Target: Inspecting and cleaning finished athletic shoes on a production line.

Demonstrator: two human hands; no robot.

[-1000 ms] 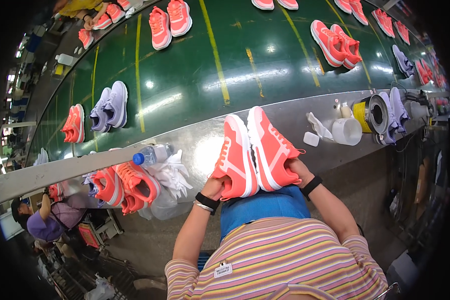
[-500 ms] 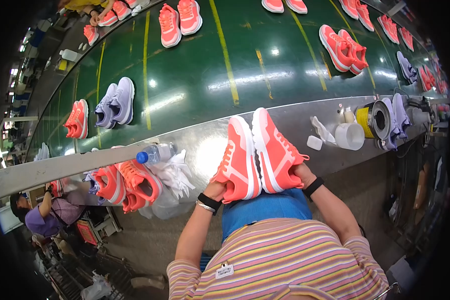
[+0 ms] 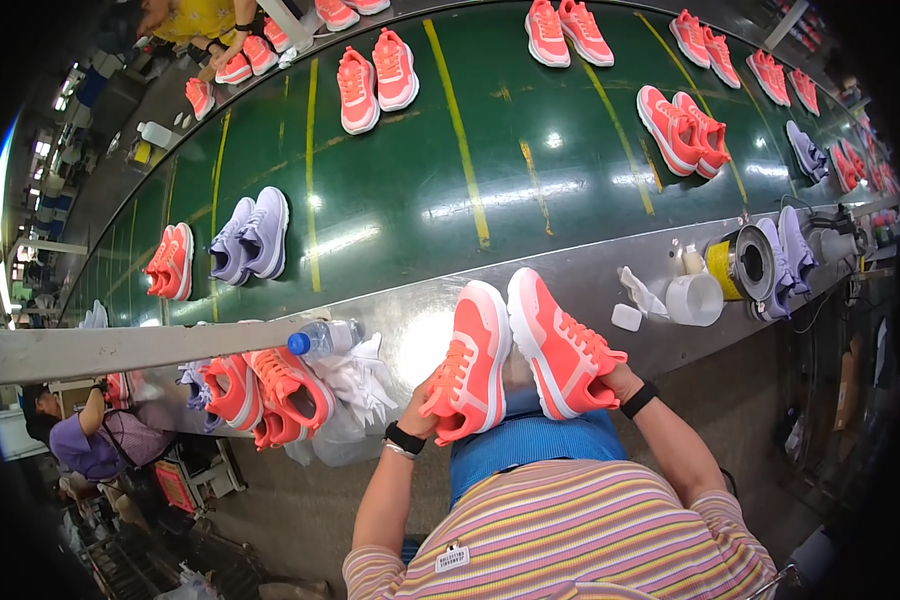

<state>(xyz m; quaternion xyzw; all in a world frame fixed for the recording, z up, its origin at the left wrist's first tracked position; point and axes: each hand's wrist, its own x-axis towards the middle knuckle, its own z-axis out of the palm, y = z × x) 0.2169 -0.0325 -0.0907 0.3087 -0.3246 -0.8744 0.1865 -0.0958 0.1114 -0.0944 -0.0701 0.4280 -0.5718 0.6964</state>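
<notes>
Two coral-pink sneakers with white soles are held in front of me over the bench's near edge, toes pointing away. My left hand (image 3: 419, 412) is closed round the heel of the left sneaker (image 3: 472, 362). At its own heel, the right sneaker (image 3: 562, 350) is gripped by my right hand (image 3: 624, 384). Both shoes lean outward, so their white soles face each other across a gap that widens toward the heels. Parts of my fingers are hidden behind the shoes.
A green conveyor belt (image 3: 390, 200) carries several coral and lavender pairs beyond the metal bench (image 3: 590, 290). Left of me lie a blue-capped bottle (image 3: 325, 337), white tissue (image 3: 360, 385) and more sneakers (image 3: 290, 390). A white cup (image 3: 694, 299) and a round tin (image 3: 755, 262) stand right.
The two sneakers have moved apart, mostly at the heels, with both hands keeping hold. The whole view has shifted, so the belt and bench appear lower.
</notes>
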